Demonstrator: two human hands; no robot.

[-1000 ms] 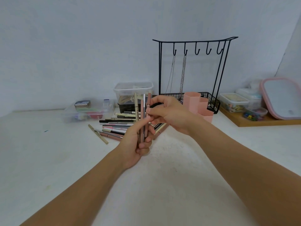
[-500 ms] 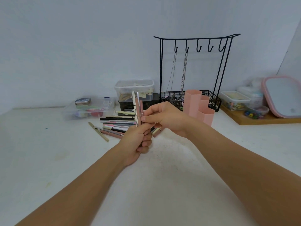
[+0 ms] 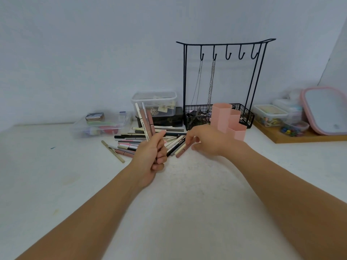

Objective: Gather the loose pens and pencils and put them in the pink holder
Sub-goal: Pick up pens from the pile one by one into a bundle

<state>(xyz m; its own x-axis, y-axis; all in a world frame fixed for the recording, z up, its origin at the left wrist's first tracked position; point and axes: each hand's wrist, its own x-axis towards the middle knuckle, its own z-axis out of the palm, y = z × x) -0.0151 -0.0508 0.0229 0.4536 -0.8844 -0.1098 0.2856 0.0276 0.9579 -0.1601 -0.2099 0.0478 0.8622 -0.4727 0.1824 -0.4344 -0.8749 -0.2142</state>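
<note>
My left hand (image 3: 152,156) is closed around a small bundle of pens (image 3: 145,120) that stands upright and leans a little left. A loose pile of pens and pencils (image 3: 131,141) lies on the white table behind and beside that hand. My right hand (image 3: 206,141) hovers low at the pile's right end, fingertips at a pink pen (image 3: 181,152) lying there; whether it grips the pen is unclear. The pink holder (image 3: 228,121), three stepped hexagonal tubes, stands just behind my right hand.
A black wire stand with hooks, chains and a basket (image 3: 221,81) is behind the holder. Clear plastic boxes (image 3: 154,103) (image 3: 101,124) sit at the back. A wooden tray with small containers (image 3: 281,128) and a pink-rimmed lid (image 3: 324,109) are at the right.
My right hand has let go of the bundle and dropped right and down to the pens on the table. My left hand keeps the bundle and has tilted it left.
</note>
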